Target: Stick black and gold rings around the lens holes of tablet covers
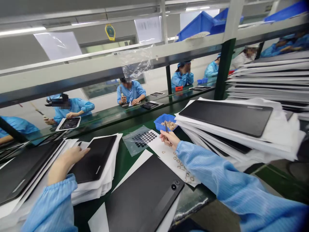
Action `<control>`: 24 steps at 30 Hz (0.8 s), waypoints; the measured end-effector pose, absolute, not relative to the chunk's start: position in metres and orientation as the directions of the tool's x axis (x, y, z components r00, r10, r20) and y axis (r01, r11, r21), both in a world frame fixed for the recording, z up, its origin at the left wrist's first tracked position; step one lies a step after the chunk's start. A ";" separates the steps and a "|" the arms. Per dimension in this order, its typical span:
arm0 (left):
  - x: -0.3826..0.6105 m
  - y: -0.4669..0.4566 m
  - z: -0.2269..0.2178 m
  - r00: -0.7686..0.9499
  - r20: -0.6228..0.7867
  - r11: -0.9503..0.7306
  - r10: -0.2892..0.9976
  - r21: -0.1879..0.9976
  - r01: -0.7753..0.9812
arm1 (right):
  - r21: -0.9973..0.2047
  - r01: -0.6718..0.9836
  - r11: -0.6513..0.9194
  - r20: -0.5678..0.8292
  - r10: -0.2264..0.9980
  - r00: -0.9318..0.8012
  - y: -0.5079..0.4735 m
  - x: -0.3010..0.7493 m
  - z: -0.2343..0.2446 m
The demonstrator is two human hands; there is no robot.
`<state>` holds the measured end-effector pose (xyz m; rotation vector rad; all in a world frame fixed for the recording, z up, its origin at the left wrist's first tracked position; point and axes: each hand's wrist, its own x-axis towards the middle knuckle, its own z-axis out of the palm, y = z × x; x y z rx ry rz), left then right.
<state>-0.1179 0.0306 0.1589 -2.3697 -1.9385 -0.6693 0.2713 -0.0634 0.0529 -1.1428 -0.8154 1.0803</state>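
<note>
My right hand [170, 139] is closed around a pair of tweezers [166, 126] pointing up, above a white sheet [166, 156] with small tan rings. Beside it lies a sheet of black rings [147, 138], partly under clear plastic film. My left hand [70, 159] reaches over the left edge of a black tablet [98, 158] on a paper-layered stack; its fingers are stretched out and I see nothing held. Between my arms, another black tablet [142, 193] lies back up on white paper, its camera lenses [175, 184] at the right corner.
A blue bin [160, 121] of small tan pieces stands behind my right hand. Tablets interleaved with paper are stacked at right [227, 116] and far left [26, 170]. Co-workers in blue [131, 91] sit across the green bench, beneath a shelf rail [96, 75].
</note>
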 end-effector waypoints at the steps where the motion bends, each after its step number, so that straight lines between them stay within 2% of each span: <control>1: -0.098 0.026 0.157 0.239 0.283 -0.304 0.929 0.212 0.929 | -0.975 -0.214 0.061 -0.016 0.940 0.341 -0.061 0.273 0.052; 3: -0.052 0.010 0.146 0.490 0.194 -0.520 0.850 0.157 0.839 | -0.987 -0.148 0.057 -0.008 0.914 0.405 -0.059 0.279 0.052; 6: 0.017 -0.026 0.118 0.809 0.087 -0.809 0.581 0.174 0.562 | -0.999 -0.041 0.021 0.001 0.905 0.426 -0.068 0.289 0.053; 9: 0.070 -0.053 0.091 0.936 0.061 -0.922 0.347 0.208 0.328 | -0.999 0.046 -0.014 0.005 0.919 0.393 -0.085 0.301 0.052; 12: 0.106 -0.062 0.071 0.969 0.111 -0.956 0.219 0.224 0.190 | -0.996 0.089 -0.010 0.025 0.923 0.385 -0.100 0.313 0.044; 16: 0.133 -0.062 0.046 0.973 0.177 -0.963 0.150 0.250 0.103 | -0.995 0.083 0.050 0.082 0.890 0.449 -0.109 0.326 0.025; 24: 0.135 -0.065 0.029 0.957 0.220 -0.952 0.191 0.277 0.126 | -0.991 0.101 0.089 0.123 0.900 0.417 -0.116 0.332 0.012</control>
